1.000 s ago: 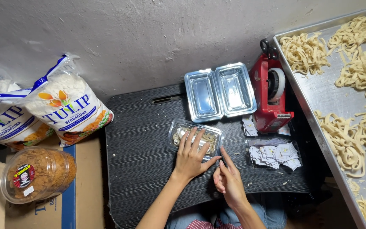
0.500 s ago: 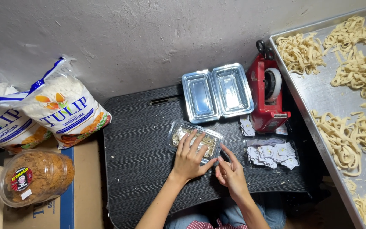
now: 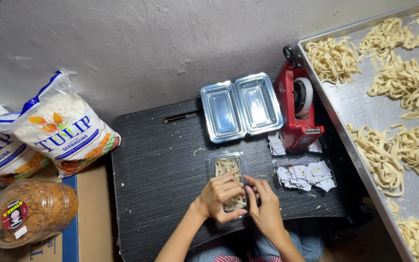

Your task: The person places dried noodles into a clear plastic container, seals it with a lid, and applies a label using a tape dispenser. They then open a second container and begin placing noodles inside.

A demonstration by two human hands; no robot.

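Turned lengthwise since a second ago, the clear box (image 3: 229,182) of noodles now points away from the person, mid-bench (image 3: 161,160). Left hand (image 3: 223,196) curls over its near end, fingers closed on it; right hand (image 3: 264,206) pinches its right edge. An empty open box (image 3: 241,106) lies beyond.

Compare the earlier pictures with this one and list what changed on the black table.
The clear noodle container turned from slanted to lengthwise, nearer the person. The left hand still presses on it; the right hand moved in to its right edge. The open empty container, tape dispenser and paper slips stayed.
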